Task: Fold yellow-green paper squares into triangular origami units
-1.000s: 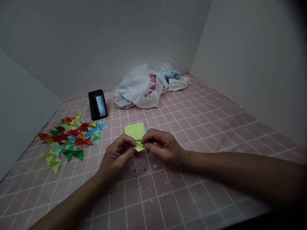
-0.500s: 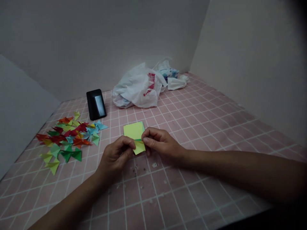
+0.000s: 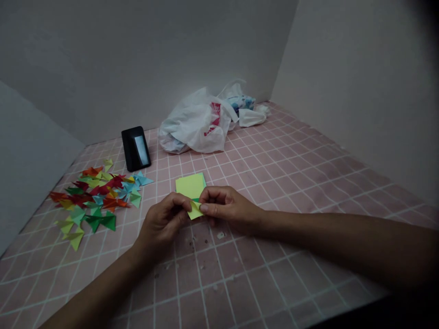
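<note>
Between my two hands is a small folded piece of yellow paper (image 3: 195, 212), partly covered by my fingers. My left hand (image 3: 167, 215) pinches its left edge between thumb and fingertips. On the other side, my right hand (image 3: 230, 208) grips the right edge, thumb in front and fingers curled behind. Just beyond them lies a stack of square paper sheets (image 3: 190, 186), yellow on top with green showing at the edges. Off to the left, a pile of folded paper shapes (image 3: 99, 189) in red, orange, yellow, green and blue spreads over the cloth.
A black phone-like device (image 3: 136, 149) leans near the back wall. White plastic bags (image 3: 195, 123) lie to its right, with a blue-patterned packet (image 3: 243, 102) behind. Small scraps (image 3: 221, 235) dot the pink checked tablecloth (image 3: 291, 160) near my hands. Walls rise behind and at both sides.
My right hand has shifted slightly left and its thumb now covers more of the yellow paper, whose visible part looks smaller and creased. My left hand keeps its pinch.
</note>
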Demonstrator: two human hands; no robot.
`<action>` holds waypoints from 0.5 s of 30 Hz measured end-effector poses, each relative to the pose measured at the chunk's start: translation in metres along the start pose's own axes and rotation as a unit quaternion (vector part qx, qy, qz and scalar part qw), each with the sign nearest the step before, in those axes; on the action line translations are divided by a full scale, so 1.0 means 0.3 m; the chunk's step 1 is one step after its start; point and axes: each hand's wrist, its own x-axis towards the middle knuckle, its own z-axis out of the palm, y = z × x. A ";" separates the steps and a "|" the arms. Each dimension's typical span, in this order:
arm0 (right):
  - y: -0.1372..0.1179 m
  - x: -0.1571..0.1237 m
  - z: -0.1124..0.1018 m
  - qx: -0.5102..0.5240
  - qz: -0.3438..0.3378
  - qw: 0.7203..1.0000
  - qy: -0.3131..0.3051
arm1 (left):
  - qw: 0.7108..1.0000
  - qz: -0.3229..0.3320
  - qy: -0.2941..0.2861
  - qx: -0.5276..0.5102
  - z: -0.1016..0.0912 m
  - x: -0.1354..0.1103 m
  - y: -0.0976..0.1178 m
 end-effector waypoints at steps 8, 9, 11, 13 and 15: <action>-0.004 0.000 -0.012 -0.033 -0.011 0.999 -0.012 | 0.997 0.014 -0.053 0.055 -0.008 0.002 -0.002; -0.004 0.000 -0.011 -0.031 -0.009 0.999 -0.012 | 0.998 0.004 -0.050 0.043 -0.003 0.001 -0.002; -0.004 0.000 -0.009 -0.026 -0.004 1.000 -0.010 | 0.999 -0.037 -0.036 -0.010 0.011 -0.002 0.000; -0.003 0.001 -0.005 -0.018 0.001 1.000 -0.004 | 0.991 -0.095 -0.018 -0.091 0.027 -0.004 0.007; 0.000 0.002 -0.002 -0.013 0.004 1.000 0.003 | 0.980 -0.133 0.020 -0.145 0.042 -0.004 0.017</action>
